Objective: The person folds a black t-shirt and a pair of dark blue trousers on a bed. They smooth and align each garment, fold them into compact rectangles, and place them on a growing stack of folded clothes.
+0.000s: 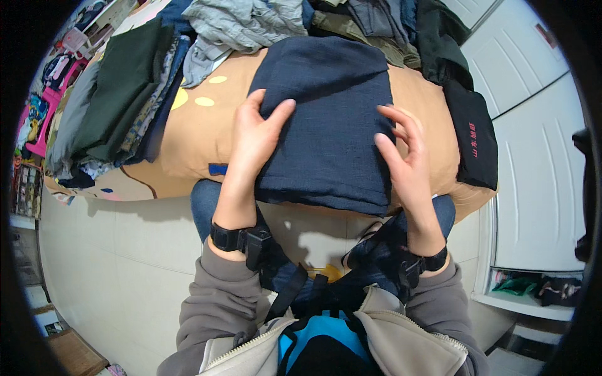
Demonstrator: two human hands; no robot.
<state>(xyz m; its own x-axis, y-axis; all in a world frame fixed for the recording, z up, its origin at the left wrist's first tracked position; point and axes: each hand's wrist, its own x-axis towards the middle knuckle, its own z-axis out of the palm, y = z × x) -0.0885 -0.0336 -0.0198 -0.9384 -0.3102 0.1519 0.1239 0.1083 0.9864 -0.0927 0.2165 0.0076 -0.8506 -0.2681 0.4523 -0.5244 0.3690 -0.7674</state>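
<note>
A dark navy cloth garment (329, 141) lies folded in a broad panel on the tan bedding (207, 131) in front of me, its near end at the bed's edge. My left hand (263, 127) is over the garment's left edge, thumb and fingers apart, with nothing gripped. Opposite it, my right hand (407, 145) hovers at the right edge, fingers spread and slightly curled. Whether the fingertips touch the cloth I cannot tell. A diagonal crease crosses the garment's upper part.
Folded clothes (122, 94) are stacked on the bed's left. Crumpled grey clothing (249, 23) and dark trousers (381, 19) lie at the back. A black folded item (475, 136) with red writing sits at right, beside a white cabinet (541, 178). Pink plastic furniture (51, 101) stands far left.
</note>
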